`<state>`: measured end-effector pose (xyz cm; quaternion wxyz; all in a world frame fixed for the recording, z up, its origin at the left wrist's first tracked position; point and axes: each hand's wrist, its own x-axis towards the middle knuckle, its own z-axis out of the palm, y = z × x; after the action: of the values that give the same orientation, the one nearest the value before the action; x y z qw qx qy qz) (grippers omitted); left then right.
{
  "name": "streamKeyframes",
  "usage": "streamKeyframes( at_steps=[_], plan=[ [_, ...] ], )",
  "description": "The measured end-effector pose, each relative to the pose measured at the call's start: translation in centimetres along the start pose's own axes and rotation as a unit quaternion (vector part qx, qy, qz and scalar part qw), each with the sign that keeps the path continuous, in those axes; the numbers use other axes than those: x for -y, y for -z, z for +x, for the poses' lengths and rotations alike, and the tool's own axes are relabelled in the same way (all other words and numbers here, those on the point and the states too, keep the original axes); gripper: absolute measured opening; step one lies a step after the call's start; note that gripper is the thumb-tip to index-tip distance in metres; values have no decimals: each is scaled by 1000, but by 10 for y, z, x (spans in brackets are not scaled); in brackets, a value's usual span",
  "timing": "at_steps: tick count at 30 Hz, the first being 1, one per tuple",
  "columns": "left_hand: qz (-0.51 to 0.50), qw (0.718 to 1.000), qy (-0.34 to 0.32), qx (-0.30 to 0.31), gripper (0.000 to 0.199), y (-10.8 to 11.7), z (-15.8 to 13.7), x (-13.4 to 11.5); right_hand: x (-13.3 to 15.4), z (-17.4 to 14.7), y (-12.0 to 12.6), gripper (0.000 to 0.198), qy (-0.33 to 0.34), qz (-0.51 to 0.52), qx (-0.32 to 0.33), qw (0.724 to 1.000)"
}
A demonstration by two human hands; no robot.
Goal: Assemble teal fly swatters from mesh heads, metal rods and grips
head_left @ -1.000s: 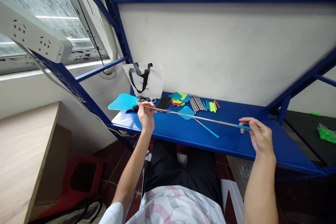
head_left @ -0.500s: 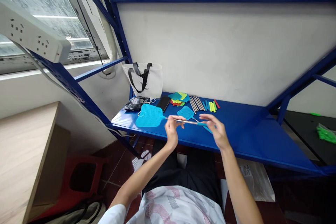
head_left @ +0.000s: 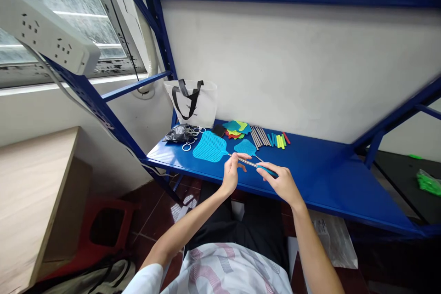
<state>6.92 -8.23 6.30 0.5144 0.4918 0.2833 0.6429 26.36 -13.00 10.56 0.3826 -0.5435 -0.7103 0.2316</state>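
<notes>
A fly swatter (head_left: 210, 146) with a blue mesh head, a metal rod and a blue handle is held above the front of the blue table. My left hand (head_left: 231, 175) pinches its rod just below the head. Closed round the blue handle is my right hand (head_left: 280, 183). A second blue swatter (head_left: 245, 147) lies on the table behind the hands, its handle hidden by them. Beyond it are a pile of coloured swatter heads (head_left: 237, 128), a row of metal rods (head_left: 260, 137), and blue, yellow-green and red handles (head_left: 279, 140).
On the blue table (head_left: 330, 170), a white bag (head_left: 197, 103) with black straps stands at the back left. A dark plastic packet (head_left: 179, 133) and white rings (head_left: 187, 146) lie before it. Blue frame posts rise at both ends. A power strip (head_left: 51, 32) hangs upper left.
My right hand has closed round the handle from open fingers. The swatter's handle end has tipped down and nearer to me; my left hand keeps its hold on the rod.
</notes>
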Motion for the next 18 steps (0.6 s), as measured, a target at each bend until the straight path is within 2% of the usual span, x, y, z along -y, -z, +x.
streamKeyframes(
  at_steps=[5,8,13,15,18],
  plan=[
    [34,996,25,84,65,-5,-7,4,-7,-3,5,33,34,-115,18,993],
    [54,995,21,86,64,-6,-8,1,-9,-4,2,35,46,-156,28,986],
    [86,996,-28,9,64,6,6,-15,-12,-5,14,37,18,-216,28,976],
    [67,996,-40,-39,61,21,20,-22,-20,-5,31,37,-11,-230,33,973],
    [20,991,-57,-119,56,57,46,-32,-43,-7,66,38,-70,-234,23,969]
  ],
)
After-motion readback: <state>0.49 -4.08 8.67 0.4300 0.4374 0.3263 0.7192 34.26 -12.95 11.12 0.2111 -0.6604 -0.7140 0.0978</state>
